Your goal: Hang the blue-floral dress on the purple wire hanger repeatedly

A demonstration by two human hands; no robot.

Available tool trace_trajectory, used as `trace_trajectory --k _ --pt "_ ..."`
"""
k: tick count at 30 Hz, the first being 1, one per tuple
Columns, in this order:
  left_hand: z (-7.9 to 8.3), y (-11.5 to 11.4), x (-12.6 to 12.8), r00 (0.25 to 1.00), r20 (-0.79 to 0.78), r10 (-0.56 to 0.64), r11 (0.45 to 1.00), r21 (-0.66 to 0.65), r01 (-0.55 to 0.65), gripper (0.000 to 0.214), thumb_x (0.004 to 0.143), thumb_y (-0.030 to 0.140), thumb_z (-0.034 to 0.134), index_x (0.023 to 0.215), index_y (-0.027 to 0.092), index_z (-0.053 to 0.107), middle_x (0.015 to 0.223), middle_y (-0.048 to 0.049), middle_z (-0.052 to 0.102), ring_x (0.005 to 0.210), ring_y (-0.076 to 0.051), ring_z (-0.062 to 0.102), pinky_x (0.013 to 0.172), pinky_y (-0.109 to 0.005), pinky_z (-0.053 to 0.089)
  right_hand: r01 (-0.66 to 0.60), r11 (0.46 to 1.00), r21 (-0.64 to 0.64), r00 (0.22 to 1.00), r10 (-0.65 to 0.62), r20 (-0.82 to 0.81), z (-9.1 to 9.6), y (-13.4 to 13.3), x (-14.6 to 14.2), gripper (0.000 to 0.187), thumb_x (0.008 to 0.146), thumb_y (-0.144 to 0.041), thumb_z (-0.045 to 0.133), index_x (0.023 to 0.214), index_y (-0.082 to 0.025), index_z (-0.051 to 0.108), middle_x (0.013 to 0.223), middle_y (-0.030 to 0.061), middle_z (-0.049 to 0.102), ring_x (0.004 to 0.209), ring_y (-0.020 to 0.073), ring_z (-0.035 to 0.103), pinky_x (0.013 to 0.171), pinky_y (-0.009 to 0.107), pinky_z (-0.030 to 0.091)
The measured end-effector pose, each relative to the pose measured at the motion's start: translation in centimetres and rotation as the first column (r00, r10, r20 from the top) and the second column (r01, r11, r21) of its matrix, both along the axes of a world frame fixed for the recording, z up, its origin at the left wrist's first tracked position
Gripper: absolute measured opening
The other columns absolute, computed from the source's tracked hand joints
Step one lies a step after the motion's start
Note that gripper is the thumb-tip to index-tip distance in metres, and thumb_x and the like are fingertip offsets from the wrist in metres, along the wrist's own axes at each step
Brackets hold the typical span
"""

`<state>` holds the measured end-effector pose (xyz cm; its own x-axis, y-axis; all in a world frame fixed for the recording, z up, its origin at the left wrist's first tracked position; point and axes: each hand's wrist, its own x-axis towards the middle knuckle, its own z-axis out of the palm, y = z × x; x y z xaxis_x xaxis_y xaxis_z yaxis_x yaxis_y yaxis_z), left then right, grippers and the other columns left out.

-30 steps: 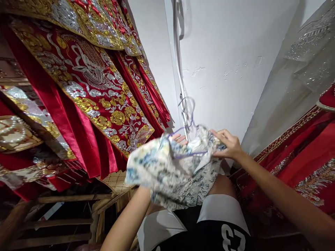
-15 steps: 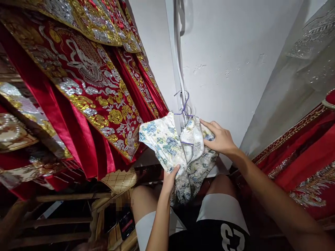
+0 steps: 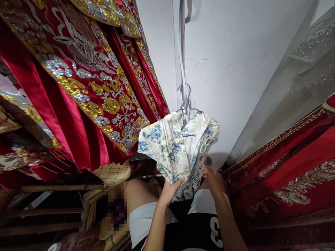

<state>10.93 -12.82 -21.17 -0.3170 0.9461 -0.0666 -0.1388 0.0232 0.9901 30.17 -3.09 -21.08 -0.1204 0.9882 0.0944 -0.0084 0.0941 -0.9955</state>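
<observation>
A white short-sleeved blouse with blue and yellow-green flowers hangs in front of me on a thin purple hanger. Its neckline is a wide V, and the hanger's lower bar shows inside it. My left hand grips the blouse low on its left side, thumb on the front and the other fingers hidden behind the cloth. By the lower right edge of the blouse is my right hand, smeared by motion. Whether its fingers hold the cloth there I cannot tell.
Red robes with gold and silver embroidery hang at the left; another red garment is at the right. A white strap runs down the white wall. A bamboo chair and gold quilted item are lower left.
My right hand has left the shoulder of the blouse and come down to its lower right edge. The right shoulder lies spread out now. My left hand keeps its hold, slightly lower.
</observation>
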Motion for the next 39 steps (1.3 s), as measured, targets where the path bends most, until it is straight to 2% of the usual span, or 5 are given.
trace_trajectory --k 6,28,32,35,39 --pt "1.0 0.2 1.4 1.000 -0.022 -0.008 1.000 0.026 0.008 0.066 0.073 0.046 0.080 0.130 0.017 0.064 0.126 -0.0148 0.072 0.134 -0.032 0.056 0.120 -0.045 0.033 -0.667 0.711 -0.223 0.678 0.703 0.215 3.6 -1.7 -1.0 0.039 0.087 -0.052 0.067 0.072 -0.017 0.074 0.059 0.0070 0.067 0.056 0.0195 0.058 0.055 0.031 0.041" --pt "2.0 -1.2 1.4 0.998 0.051 -0.030 1.000 -0.009 0.030 0.067 0.076 0.051 0.078 0.132 0.017 0.063 0.131 -0.0148 0.068 0.138 -0.033 0.051 0.120 -0.044 0.033 -0.246 0.966 0.085 0.928 0.209 0.308 3.1 -2.4 -1.2 0.039 0.095 -0.046 0.050 0.065 -0.021 0.054 0.059 -0.0013 0.045 0.058 0.0156 0.042 0.058 0.030 0.031" --pt "2.2 -1.5 0.7 0.941 -0.109 0.320 0.946 0.087 -0.312 0.071 0.077 0.048 0.076 0.136 0.017 0.053 0.131 -0.0149 0.065 0.127 -0.031 0.058 0.110 -0.042 0.044 -0.172 0.976 0.134 0.947 0.126 0.295 3.3 -2.6 -1.7 0.036 0.094 -0.043 0.050 0.065 -0.022 0.049 0.058 -0.0020 0.039 0.058 0.0157 0.038 0.056 0.030 0.028" --pt "2.8 -1.6 0.3 0.698 -0.266 0.665 0.741 0.351 -0.573 0.063 0.083 0.040 0.071 0.138 0.023 0.045 0.145 -0.0145 0.049 0.129 -0.027 0.053 0.103 -0.037 0.045 -0.186 0.974 0.126 0.943 0.141 0.300 4.3 -3.0 -2.1 0.038 0.094 -0.044 0.050 0.064 -0.022 0.047 0.056 -0.0028 0.035 0.056 0.0148 0.035 0.054 0.030 0.026" --pt "3.3 -1.2 1.4 0.670 -0.427 0.607 0.775 0.503 -0.382 0.031 0.088 0.028 0.066 0.117 0.023 0.057 0.125 -0.0118 0.056 0.117 -0.025 0.056 0.095 -0.035 0.045 -0.251 0.961 0.119 0.913 0.195 0.357 5.8 -3.8 -2.4 0.039 0.094 -0.043 0.051 0.062 -0.022 0.045 0.053 -0.0029 0.035 0.053 0.0142 0.035 0.052 0.029 0.025"
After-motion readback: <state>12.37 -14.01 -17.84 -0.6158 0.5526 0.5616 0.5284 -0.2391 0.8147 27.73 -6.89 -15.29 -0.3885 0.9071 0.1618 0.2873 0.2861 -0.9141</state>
